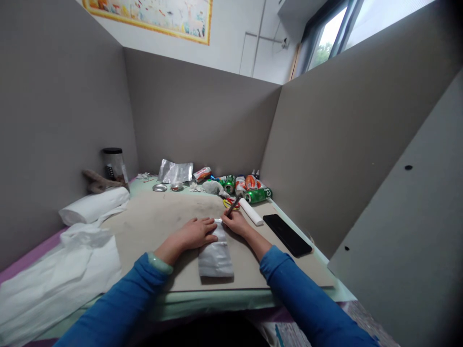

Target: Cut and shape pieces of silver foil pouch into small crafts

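Past the far edge of the board [155, 217], a row of things lines the back of the counter [181, 304]: a larger silver sheet [176, 171], two round metal can ends [159, 188], crumpled white scraps [214, 188] and a cluster of drink cans [258, 194], green, red and white. Scissors [227, 203] with yellow and red handles lie just beyond the right hand [236, 222], partly hidden by the pen-like tool [232, 207]. To the right of that hand are a white tube [251, 212] and, farther right, a black phone-like slab [287, 235], both slanting away to the left. On the left side stand a dark-lidded jar [115, 168] and, near it, a brown branch-like piece [99, 182], a white roll [96, 205] and spread white sheets [83, 260]. The silvery strip [216, 260] lies on the board near its front edge, its long axis running almost straight away from the person. The left hand [193, 234] lies palm down, fingers extended, over the strip's far left part. The right hand is closed around the tool, which slopes up and away to the right from the strip's far right corner.
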`<move>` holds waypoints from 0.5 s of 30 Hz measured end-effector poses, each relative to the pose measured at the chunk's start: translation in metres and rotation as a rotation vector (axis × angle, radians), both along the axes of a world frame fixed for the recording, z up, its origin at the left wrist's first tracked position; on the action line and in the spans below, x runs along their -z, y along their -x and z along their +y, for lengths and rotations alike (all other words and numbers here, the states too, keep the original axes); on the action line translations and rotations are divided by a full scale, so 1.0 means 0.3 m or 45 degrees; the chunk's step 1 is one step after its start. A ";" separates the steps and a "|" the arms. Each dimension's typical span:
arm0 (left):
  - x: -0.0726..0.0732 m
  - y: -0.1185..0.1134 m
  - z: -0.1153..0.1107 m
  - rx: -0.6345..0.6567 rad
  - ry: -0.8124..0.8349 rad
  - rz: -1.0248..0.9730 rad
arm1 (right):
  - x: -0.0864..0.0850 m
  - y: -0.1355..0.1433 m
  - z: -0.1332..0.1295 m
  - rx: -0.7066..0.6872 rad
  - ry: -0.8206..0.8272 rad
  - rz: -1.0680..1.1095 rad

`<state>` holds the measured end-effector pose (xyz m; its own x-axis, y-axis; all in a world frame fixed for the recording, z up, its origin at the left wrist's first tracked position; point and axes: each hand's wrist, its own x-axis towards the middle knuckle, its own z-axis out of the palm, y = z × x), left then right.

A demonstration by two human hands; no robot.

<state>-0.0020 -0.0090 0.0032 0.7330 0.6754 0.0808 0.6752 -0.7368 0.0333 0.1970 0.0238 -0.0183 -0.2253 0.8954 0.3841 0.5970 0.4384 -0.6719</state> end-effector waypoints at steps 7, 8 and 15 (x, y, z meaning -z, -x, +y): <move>0.001 0.001 0.000 0.007 -0.008 -0.005 | 0.009 0.000 0.005 -0.022 -0.015 0.007; 0.002 0.001 0.001 0.012 -0.011 -0.006 | 0.011 -0.001 0.007 -0.024 -0.016 0.016; 0.009 0.002 0.003 -0.006 -0.027 -0.012 | 0.033 -0.011 0.032 -0.040 0.069 0.265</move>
